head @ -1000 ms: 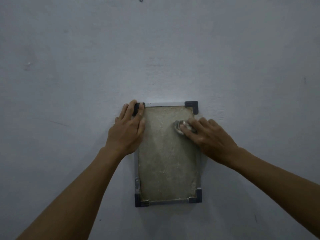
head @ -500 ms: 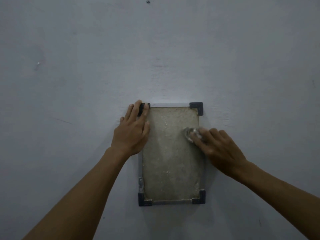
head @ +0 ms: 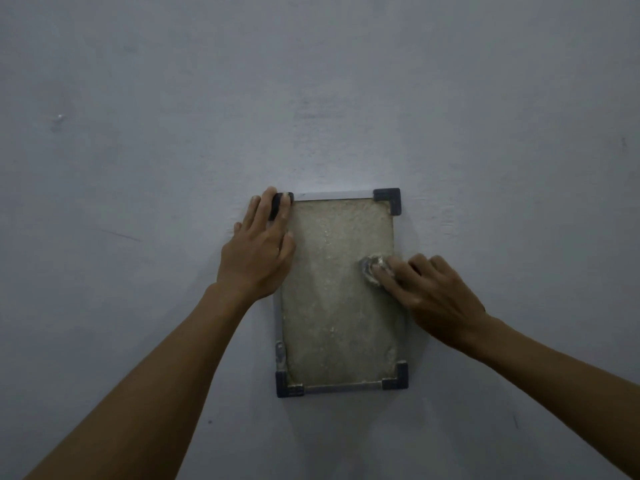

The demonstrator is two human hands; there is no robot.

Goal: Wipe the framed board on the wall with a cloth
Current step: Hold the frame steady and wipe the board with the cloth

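A small upright framed board (head: 332, 306) hangs on the wall, with a dusty beige surface, a silver rim and dark plastic corner caps. My left hand (head: 261, 252) lies flat over its upper left corner and left edge, fingers straight, steadying it. My right hand (head: 433, 292) presses a small crumpled grey cloth (head: 372, 270) against the board's right side at mid height, fingers curled round the cloth. Most of the cloth is hidden under those fingers.
A plain pale grey wall (head: 173, 133) fills the whole view, with a few small marks and scuffs. A small metal bracket (head: 280, 353) sits on the frame's lower left edge.
My right hand has dragged the cloth down and toward the board's right edge. My left hand has stayed on the upper left corner.
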